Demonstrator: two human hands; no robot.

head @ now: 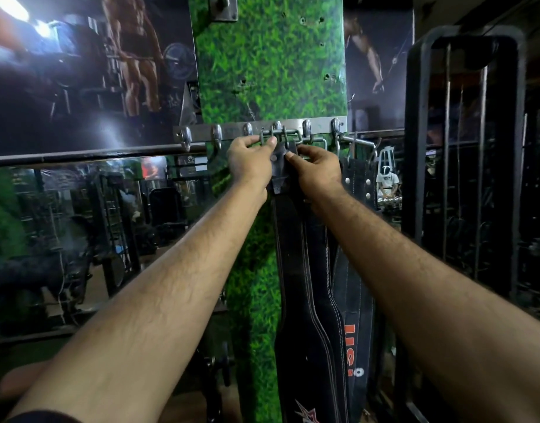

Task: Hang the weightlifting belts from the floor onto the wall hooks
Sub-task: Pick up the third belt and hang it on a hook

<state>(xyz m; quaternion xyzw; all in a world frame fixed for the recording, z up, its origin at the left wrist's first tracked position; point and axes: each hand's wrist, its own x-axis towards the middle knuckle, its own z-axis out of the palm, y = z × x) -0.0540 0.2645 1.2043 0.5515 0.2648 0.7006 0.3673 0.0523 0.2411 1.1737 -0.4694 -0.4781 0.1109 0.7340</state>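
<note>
A black weightlifting belt (305, 288) hangs down the green pillar, its metal buckle (281, 136) up at a hook on the steel hook rail (201, 132). My left hand (250, 160) pinches the left end of the buckle. My right hand (317, 166) grips the belt's strap just below the buckle. Behind this belt, further black belts (354, 300) hang from hooks to the right, one with orange lettering. The hook under the buckle is partly hidden by it.
The rail carries several hooks; those on the left (217, 135) are bare. A black machine frame (464, 148) stands close on the right. Mirrors (79, 224) and a horizontal bar (79, 154) run along the left wall. A metal plate (223, 7) sits high on the pillar.
</note>
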